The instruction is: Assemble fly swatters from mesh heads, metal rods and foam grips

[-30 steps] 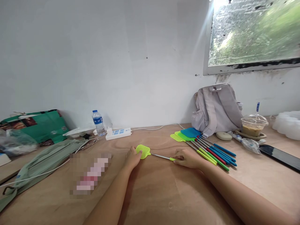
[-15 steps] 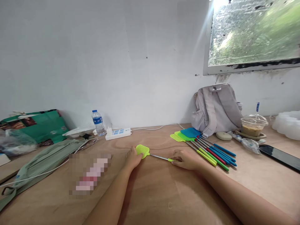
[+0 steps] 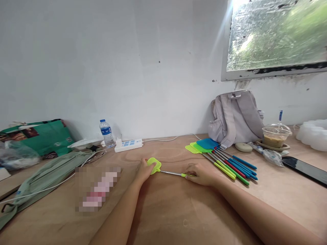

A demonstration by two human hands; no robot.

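A small yellow-green fly swatter (image 3: 166,170) with a thin metal shaft lies across the wooden table (image 3: 178,211) between my hands. My left hand (image 3: 143,171) pinches the mesh head at its left edge. My right hand (image 3: 200,173) is closed round the yellow-green handle end. Just right of that hand lies a row of several more swatters (image 3: 222,158) with green, blue and red handles, their mesh heads fanned toward the wall.
A grey backpack (image 3: 236,117) leans on the wall under the window. An iced drink cup (image 3: 276,136), a black phone (image 3: 305,169), a power strip (image 3: 128,144), a water bottle (image 3: 106,132), a green bag (image 3: 38,136) and a grey-green pouch (image 3: 48,175) surround the work spot.
The swatter has shortened: its head and my left hand slid slightly right toward the handle, and the shaft now lies flatter across the table. My right hand stayed put.
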